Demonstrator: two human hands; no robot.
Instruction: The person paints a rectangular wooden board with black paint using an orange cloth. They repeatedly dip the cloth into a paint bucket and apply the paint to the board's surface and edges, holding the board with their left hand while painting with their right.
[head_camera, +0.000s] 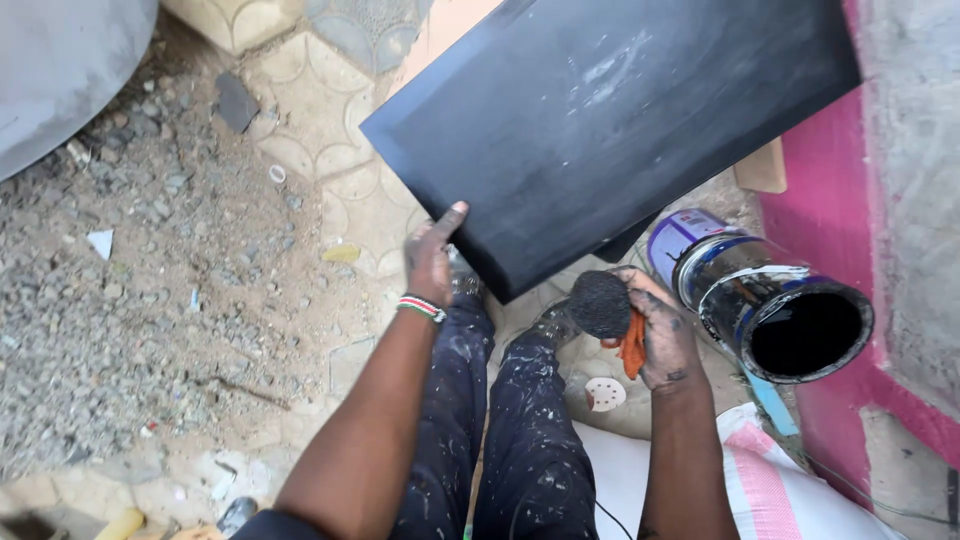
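The left hand (432, 262) grips the near edge of the big black board (610, 130), thumb on top, down by the board's seven o'clock corner. The board fills the top middle. It looks flat, stiff and a bit heavy, so the edges are the best place to hold. At four o'clock of that corner, the right hand (660, 340) is closed on a round black pad (600, 303) and an orange rag (633, 345). An open paint can (770, 300) lies at three o'clock.

open paint tin (770, 300) with purple-white label, lying by pink wall (820, 200).
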